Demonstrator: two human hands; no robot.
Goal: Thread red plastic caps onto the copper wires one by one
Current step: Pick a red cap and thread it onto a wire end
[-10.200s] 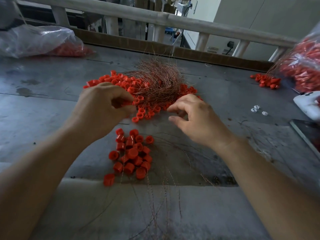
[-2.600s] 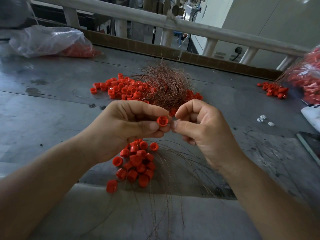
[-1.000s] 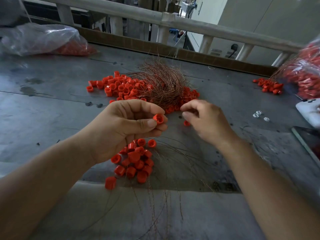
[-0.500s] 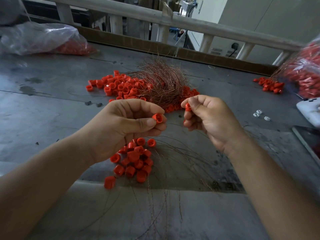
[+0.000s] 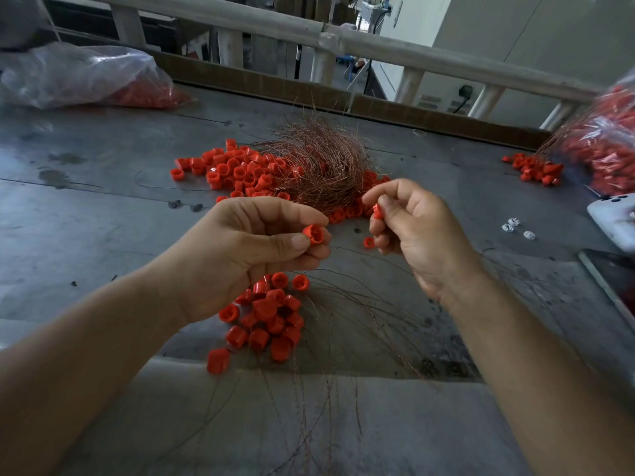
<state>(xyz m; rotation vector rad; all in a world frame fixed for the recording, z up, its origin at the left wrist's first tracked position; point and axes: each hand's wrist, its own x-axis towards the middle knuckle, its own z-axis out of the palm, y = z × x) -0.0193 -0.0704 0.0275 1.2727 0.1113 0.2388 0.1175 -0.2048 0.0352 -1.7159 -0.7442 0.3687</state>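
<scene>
Left of centre, pinching a round red plastic cap (image 5: pixel 313 234) between thumb tip and forefinger of the left hand (image 5: pixel 240 259), remaining fingers curled under, forearm entering from the lower left corner; right of centre, nipping a second red cap (image 5: pixel 377 211) between thumb and bent forefinger of the right hand (image 5: pixel 426 235), lower fingers loosely folded, forearm entering from the lower right; both raised above a scuffed grey metal worktop (image 5: pixel 103 218), apart from each other; just below the right fingers, lying on the worktop, a single loose red cap (image 5: pixel 368 242).

Above centre, a bristling bundle of thin copper wires (image 5: pixel 319 163) amid a scattered spread of red caps (image 5: pixel 233 168); below the hands, a tight heap of red caps (image 5: pixel 271 317) among long loose copper strands (image 5: pixel 343 338) fanning toward the bottom edge; at right, a small far heap of red caps (image 5: pixel 536 168), three tiny white plastic pieces (image 5: pixel 515 229), a white device (image 5: pixel 615 218) and a dark flat screen (image 5: pixel 615 280); along the back, a brown cardboard strip (image 5: pixel 275 87) and a pale wooden railing (image 5: pixel 395 49).

Upper left, a crumpled clear plastic bag (image 5: pixel 68 73) with red caps showing at its right end; upper right, another clear bag (image 5: pixel 611 142), blurred, packed with red caps, copper strands poking out at its left.
</scene>
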